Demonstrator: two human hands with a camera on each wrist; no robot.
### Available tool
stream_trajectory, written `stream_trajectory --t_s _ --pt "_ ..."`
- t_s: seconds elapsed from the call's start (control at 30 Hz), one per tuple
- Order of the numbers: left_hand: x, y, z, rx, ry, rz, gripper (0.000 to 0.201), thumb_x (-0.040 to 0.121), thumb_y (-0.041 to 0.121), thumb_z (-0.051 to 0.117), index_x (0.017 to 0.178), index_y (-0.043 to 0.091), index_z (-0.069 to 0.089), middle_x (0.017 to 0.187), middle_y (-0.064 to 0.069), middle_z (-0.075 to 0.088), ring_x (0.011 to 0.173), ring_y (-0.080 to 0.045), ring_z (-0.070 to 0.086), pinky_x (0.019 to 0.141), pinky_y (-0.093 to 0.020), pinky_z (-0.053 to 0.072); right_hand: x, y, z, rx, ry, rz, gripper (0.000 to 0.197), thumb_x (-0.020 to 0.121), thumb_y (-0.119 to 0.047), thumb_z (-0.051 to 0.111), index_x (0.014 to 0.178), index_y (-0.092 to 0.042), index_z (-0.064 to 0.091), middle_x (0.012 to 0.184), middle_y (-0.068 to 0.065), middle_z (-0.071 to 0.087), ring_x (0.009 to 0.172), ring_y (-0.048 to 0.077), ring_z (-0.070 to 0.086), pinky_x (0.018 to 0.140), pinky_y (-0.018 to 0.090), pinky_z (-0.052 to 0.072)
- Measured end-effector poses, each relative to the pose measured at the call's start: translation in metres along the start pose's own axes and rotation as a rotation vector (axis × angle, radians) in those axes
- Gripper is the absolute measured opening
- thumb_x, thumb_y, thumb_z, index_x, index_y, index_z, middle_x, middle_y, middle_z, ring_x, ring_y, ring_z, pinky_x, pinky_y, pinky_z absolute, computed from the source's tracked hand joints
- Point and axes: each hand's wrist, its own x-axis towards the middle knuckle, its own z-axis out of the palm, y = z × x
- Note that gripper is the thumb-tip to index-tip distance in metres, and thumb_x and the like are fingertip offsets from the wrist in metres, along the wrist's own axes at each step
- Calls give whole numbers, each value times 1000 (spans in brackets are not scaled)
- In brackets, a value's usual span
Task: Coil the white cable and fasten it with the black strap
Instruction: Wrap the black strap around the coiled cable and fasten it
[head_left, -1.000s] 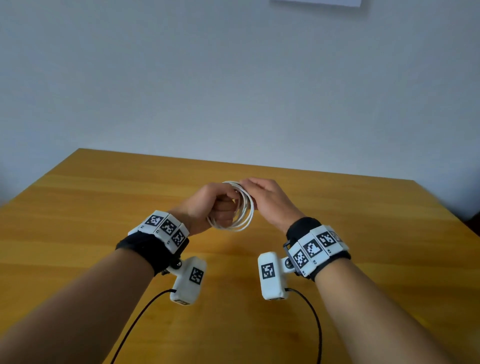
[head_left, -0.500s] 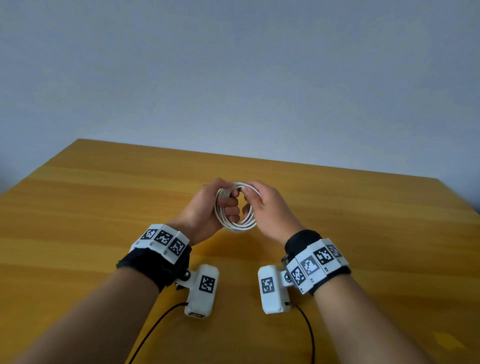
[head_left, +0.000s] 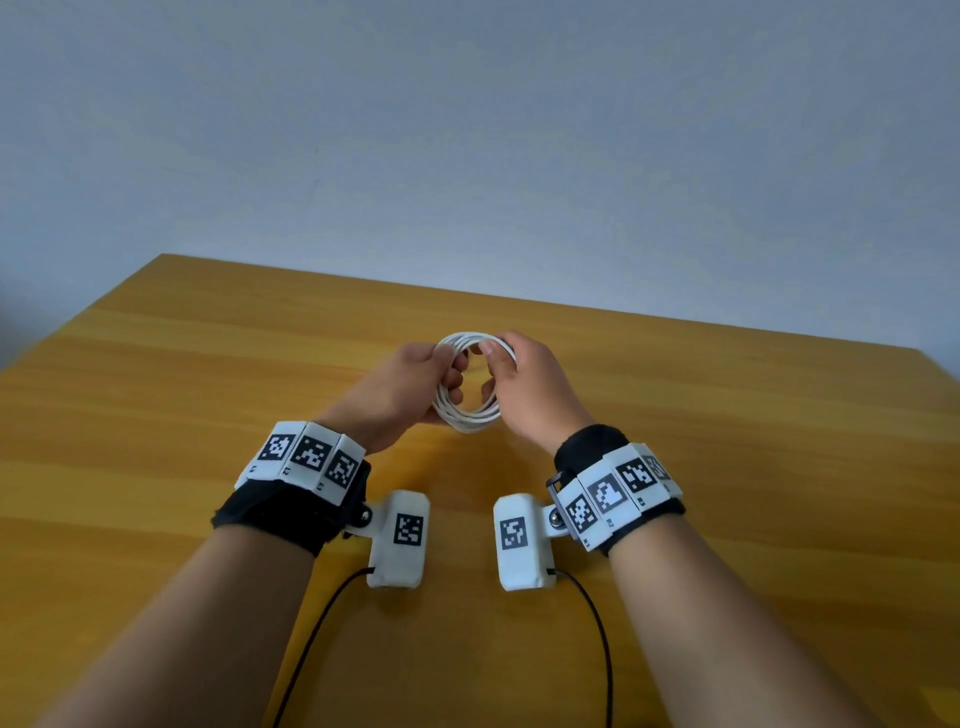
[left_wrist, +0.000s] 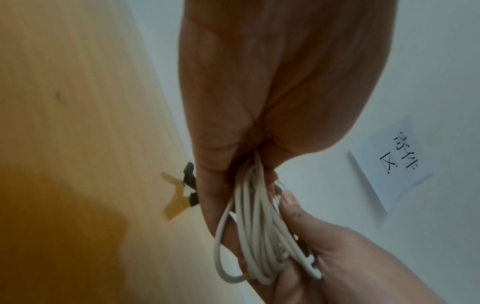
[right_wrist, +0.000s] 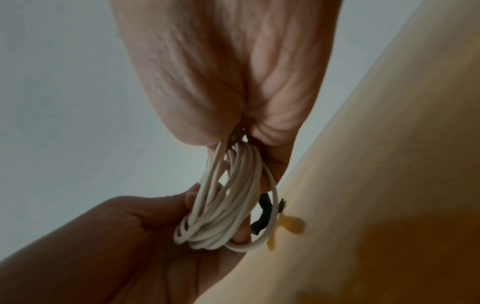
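The white cable (head_left: 470, 384) is wound into a small ring of several loops and held upright just above the wooden table (head_left: 208, 415). My left hand (head_left: 410, 387) grips the ring's left side, fingers curled through it. My right hand (head_left: 514, 382) pinches the right side, thumb near the top. The wrist views show the cable (left_wrist: 259, 226) (right_wrist: 226, 205) bunched in both palms. The black strap (left_wrist: 189, 181) (right_wrist: 262, 215) lies on the table just beyond the hands, partly behind them. In the head view the hands hide the strap.
A yellow tape mark (left_wrist: 174, 198) (right_wrist: 292, 226) sits on the table beside the strap. A paper sheet (left_wrist: 389, 164) with handwritten characters hangs on the pale wall behind. The table's far edge (head_left: 519, 301) runs close behind the hands. Black leads (head_left: 597, 623) trail from the wrist cameras.
Both hands have kept hold of the coil and turned it, so its opening now faces me more. The head view has tilted, with the hands sitting a little higher and further apart.
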Motion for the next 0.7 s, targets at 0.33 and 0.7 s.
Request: stream_trajectory --t_s 0.33,0.7 --pt "12 19 -35 206 157 25 33 107 23 29 92 9 55 70 -1 50 64 -16 52 66 -39 49 20 -3 2 314 -87 76 50 108 -50 32 131 -17 62 117 2 72 106 12 69 95 38 59" --pt "15 16 -59 214 285 -16 29 106 15 31 92 7 56 73 -4 50 65 -18 53 70 -41 52 42 7 17 -280 -411 85 51 103 -18 32 139 -44 55 147 -5 50 95 14 44 83 28 41"
